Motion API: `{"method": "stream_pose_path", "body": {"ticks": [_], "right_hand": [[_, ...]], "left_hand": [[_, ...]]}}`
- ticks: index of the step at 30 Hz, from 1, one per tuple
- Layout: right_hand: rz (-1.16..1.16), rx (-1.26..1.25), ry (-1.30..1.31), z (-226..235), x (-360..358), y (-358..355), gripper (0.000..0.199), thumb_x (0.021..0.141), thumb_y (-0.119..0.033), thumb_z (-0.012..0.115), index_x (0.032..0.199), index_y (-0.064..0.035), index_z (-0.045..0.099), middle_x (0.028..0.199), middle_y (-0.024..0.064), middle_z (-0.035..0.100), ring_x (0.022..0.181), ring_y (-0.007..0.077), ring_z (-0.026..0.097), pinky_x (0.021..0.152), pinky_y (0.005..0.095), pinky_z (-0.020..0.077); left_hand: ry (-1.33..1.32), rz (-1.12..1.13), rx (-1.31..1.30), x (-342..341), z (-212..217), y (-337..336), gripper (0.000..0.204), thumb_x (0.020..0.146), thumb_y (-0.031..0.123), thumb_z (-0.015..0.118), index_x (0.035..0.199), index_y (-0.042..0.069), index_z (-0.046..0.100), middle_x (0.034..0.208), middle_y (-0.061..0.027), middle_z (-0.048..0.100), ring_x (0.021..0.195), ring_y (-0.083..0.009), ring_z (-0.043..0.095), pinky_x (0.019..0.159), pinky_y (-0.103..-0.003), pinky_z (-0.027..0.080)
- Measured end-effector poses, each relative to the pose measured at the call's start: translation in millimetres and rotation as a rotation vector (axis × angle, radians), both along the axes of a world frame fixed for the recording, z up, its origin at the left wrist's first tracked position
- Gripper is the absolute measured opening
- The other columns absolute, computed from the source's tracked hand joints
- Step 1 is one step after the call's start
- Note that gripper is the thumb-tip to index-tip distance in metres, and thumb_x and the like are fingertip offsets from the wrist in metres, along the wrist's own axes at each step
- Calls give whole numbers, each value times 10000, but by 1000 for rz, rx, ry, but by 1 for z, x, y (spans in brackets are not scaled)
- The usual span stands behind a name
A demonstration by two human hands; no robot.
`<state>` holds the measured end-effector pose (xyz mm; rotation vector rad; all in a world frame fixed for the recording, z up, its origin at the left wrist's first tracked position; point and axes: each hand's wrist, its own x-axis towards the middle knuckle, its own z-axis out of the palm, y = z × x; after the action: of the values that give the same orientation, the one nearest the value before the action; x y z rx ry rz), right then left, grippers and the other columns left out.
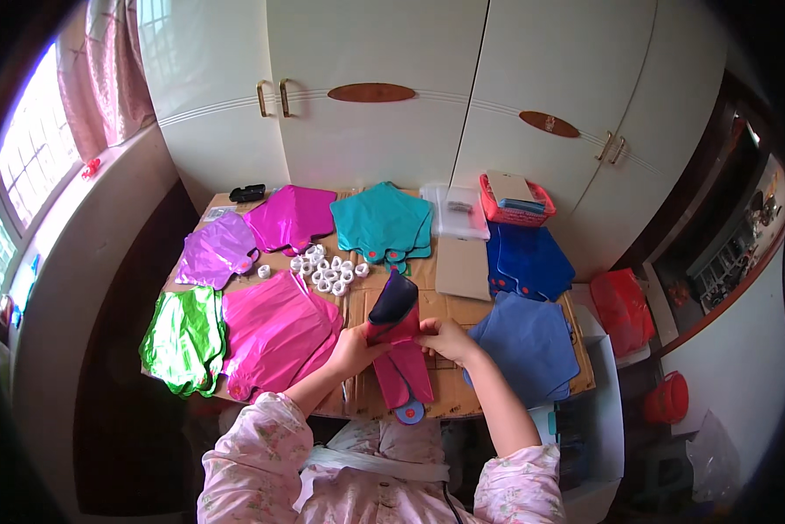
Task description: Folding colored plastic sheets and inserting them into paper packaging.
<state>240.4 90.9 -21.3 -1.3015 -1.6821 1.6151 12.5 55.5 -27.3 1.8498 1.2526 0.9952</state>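
Pink folded piece (417, 367), just one, is clamped in left hand (356, 351) and right hand (445, 340).

Head-worn fisheye, facing down; cardboard (452, 386) near

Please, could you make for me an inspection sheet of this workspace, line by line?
Surface: brown cardboard, largely covered.
Job's things: folded pink-and-dark piece, held; teal stack, pink stack, green stack and others around; white rings, mostly clustered.
Clutter: coral basket, clear box, black object, toward the far edge.
Left grip: holding the piece's left side.
Right grip: holding its right edge.
Cables: thin dark cord low in view; use unclear.
Surroundings: white cabinets behind; window left; red bucket right.
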Motion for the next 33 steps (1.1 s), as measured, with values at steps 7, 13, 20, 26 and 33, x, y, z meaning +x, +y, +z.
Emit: {"method": "stream_pose_path", "body": {"ticks": [7, 13, 20, 26, 33], "right_hand": [[-119, 47, 144, -17, -2, -1, 90, 870, -71, 629, 805, -53, 569, 708, -7, 602, 608, 65, 556, 558, 222, 459], [-116, 106, 62, -22, 1, 1, 98, 864, -104, 638, 811, -62, 567, 697, -6, 599, 604, 77, 559, 557, 243, 463], [-382, 1043, -418, -21, -11, -26, 228, 725, -123, 671, 912, -65, 555, 865, 132, 583, 797, 311, 596, 684, 407, 476], [-46, 1151, -379, -17, -19, -57, 187, 780, -111, 629, 962, -72, 612, 925, 120, 595, 896, 322, 574, 782, 419, 466], [3, 1200, -469, -23, -21, -56, 164, 800, -111, 595, 957, -76, 626, 935, 111, 600, 902, 320, 571, 805, 427, 464]], "left_hand": [[72, -33, -70, -5, -1, 1, 237, 772, 181, 713, 974, 62, 681, 722, -145, 652, 647, -242, 649, 628, -334, 502], [178, -7, -96, -4, 15, -3, 207, 754, 202, 715, 882, 43, 683, 682, -155, 640, 631, -173, 625, 613, -353, 502], [237, 38, 120, 4, 6, -9, 206, 699, 118, 658, 901, 79, 656, 739, -159, 612, 759, -359, 603, 689, -424, 493], [231, -1, 177, 3, -1, -8, 145, 710, 103, 629, 853, 81, 625, 751, -140, 607, 759, -331, 600, 686, -425, 490], [426, -98, 437, -3, -9, -4, 187, 703, 85, 619, 889, 91, 637, 799, -98, 636, 833, -275, 604, 737, -385, 461]]}}
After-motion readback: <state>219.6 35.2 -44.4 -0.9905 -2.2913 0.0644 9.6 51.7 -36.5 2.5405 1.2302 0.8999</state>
